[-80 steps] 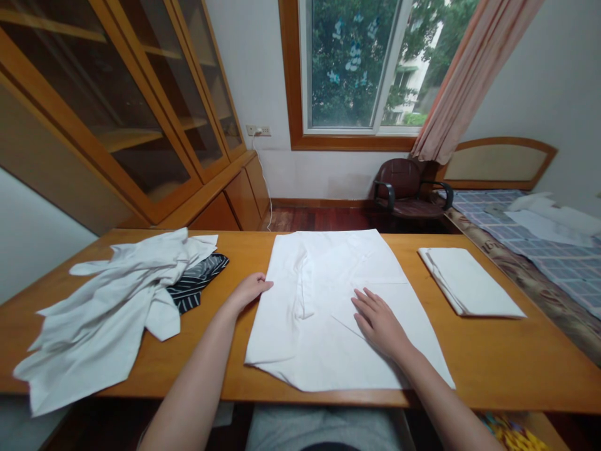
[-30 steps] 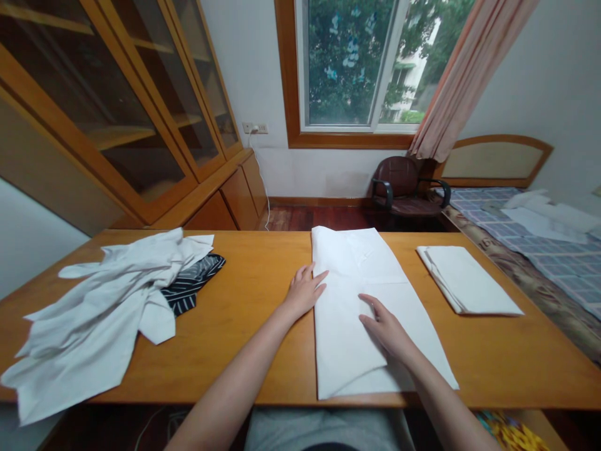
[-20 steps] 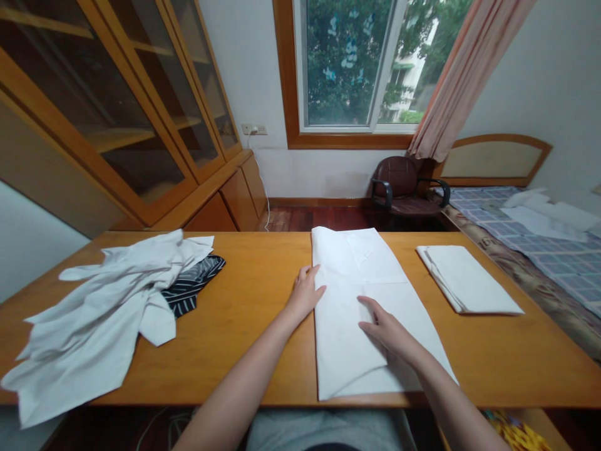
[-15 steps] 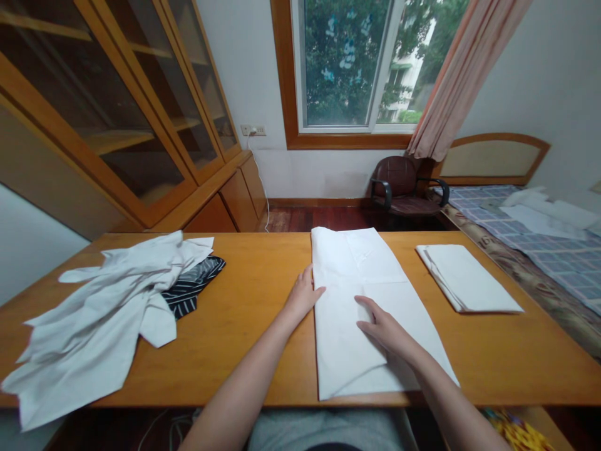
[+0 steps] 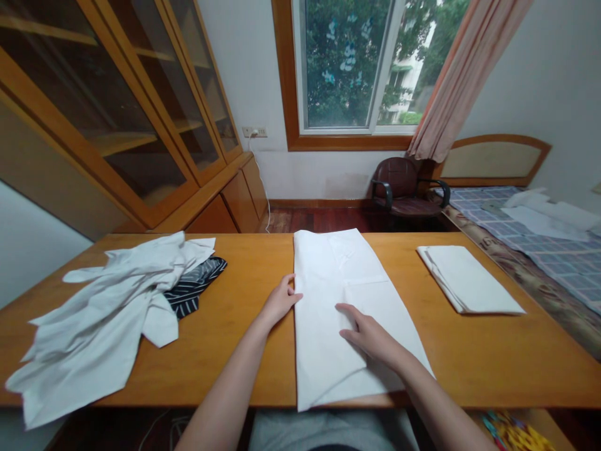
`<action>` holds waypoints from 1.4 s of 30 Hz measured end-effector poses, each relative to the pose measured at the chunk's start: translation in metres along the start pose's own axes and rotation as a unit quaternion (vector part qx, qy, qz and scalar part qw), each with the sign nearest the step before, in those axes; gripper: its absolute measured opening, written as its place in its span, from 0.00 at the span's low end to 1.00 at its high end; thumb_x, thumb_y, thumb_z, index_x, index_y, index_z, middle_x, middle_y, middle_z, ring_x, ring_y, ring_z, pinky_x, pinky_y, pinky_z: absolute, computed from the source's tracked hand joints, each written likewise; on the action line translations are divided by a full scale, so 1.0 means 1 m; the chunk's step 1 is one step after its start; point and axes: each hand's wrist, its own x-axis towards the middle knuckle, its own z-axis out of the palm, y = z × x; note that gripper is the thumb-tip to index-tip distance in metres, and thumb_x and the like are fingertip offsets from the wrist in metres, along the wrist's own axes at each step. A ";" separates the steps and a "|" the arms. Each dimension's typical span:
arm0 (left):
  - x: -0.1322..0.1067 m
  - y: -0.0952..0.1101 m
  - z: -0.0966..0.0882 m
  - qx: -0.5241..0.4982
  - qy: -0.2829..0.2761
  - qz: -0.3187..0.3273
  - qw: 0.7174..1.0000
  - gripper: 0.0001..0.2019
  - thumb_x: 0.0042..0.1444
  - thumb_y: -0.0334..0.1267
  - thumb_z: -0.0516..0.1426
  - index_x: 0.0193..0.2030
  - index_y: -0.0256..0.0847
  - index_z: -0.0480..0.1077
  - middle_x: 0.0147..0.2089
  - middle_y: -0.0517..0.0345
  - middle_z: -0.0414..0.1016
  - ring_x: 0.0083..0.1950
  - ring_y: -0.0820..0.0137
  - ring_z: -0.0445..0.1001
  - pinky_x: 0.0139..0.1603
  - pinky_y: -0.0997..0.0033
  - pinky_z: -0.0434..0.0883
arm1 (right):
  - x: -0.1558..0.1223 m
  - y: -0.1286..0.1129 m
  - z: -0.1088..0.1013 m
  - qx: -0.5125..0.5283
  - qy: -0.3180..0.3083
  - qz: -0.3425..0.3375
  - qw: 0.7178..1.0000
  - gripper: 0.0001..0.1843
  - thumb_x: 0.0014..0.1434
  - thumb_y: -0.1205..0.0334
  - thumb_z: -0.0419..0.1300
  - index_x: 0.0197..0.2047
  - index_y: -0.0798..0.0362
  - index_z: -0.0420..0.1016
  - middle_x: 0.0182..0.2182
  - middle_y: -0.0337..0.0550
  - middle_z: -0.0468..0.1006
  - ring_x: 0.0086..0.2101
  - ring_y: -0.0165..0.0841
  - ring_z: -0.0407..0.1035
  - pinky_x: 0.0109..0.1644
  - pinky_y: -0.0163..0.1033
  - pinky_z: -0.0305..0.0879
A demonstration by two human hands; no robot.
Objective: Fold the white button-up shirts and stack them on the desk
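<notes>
A long folded white cloth (image 5: 323, 338), perhaps a garment, lies flat in front of me, with crease lines across its upper half. At its left edge is my left hand (image 5: 280, 302); the thumb rests on the cloth and the fingers reach along the border, apart from the thumb. My right hand (image 5: 369, 332) lies on the middle of the cloth, thumb and index finger spread, with the other fingers partly hidden beneath. Near the bottom, a loose flap forms a slanting fold under my right wrist.
The wooden table (image 5: 235, 351) carries a heap of crumpled white clothes (image 5: 107, 313) at left, with a black striped cloth (image 5: 192, 288) under it. A neatly folded white cloth (image 5: 469, 282) lies at right. Beyond stand an office chair (image 5: 399, 181) and a bed (image 5: 554, 250).
The long white cloth has slid to the left across the table, and both my hands have moved left with it. The heap and the folded cloth at right stay in place.
</notes>
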 end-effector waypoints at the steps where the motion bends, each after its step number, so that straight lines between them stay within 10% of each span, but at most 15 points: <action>1: -0.003 -0.002 -0.007 0.020 -0.005 0.004 1.000 0.31 0.53 0.38 0.61 0.65 0.38 0.62 0.30 0.66 0.70 0.33 0.69 0.72 0.38 0.71 0.67 | -0.001 -0.005 0.000 -0.011 -0.013 -0.001 1.000 0.33 0.57 0.60 0.62 0.66 0.46 0.67 0.58 0.48 0.77 0.56 0.45 0.71 0.61 0.49 0.64; 8: 0.001 0.010 -0.033 0.224 0.063 0.084 0.969 0.27 0.61 0.40 0.56 0.67 0.42 0.63 0.49 0.50 0.76 0.53 0.59 0.75 0.58 0.60 0.68 | -0.006 -0.023 -0.007 -0.048 -0.075 0.035 0.995 0.25 0.56 0.61 0.62 0.58 0.47 0.73 0.41 0.43 0.81 0.40 0.40 0.73 0.46 0.42 0.65; 13: 0.037 0.021 -0.003 0.291 -0.009 0.192 0.937 0.30 0.67 0.47 0.51 0.72 0.40 0.56 0.76 0.44 0.51 0.77 0.53 0.47 0.75 0.51 0.49 | -0.004 -0.012 -0.006 -0.031 -0.095 0.033 0.994 0.13 0.54 0.66 0.62 0.44 0.49 0.76 0.27 0.34 0.72 0.30 0.32 0.64 0.34 0.34 0.58; 23: 0.117 0.024 0.028 0.373 -0.040 0.139 0.916 0.32 0.69 0.53 0.43 0.75 0.39 0.52 0.79 0.44 0.41 0.79 0.53 0.37 0.75 0.45 0.38 | -0.007 -0.015 -0.012 -0.021 -0.165 0.080 0.983 0.05 0.50 0.67 0.66 0.32 0.51 0.76 0.21 0.31 0.68 0.26 0.28 0.61 0.30 0.31 0.52; 33: 0.124 0.023 0.020 0.374 -0.043 0.137 0.916 0.30 0.70 0.51 0.44 0.75 0.42 0.52 0.79 0.47 0.40 0.79 0.54 0.36 0.75 0.44 0.39 | -0.010 -0.015 -0.023 0.050 -0.277 0.173 0.944 0.04 0.49 0.68 0.61 0.26 0.52 0.69 0.18 0.32 0.71 0.18 0.28 0.67 0.25 0.32 0.60; 42: 0.094 0.031 0.017 0.372 -0.181 0.353 0.839 0.28 0.71 0.54 0.43 0.74 0.53 0.53 0.79 0.57 0.44 0.79 0.63 0.41 0.76 0.50 0.33 | 0.000 -0.011 -0.021 -0.091 -0.033 -0.102 0.990 0.14 0.60 0.49 0.67 0.32 0.52 0.78 0.31 0.41 0.77 0.34 0.34 0.69 0.38 0.36 0.60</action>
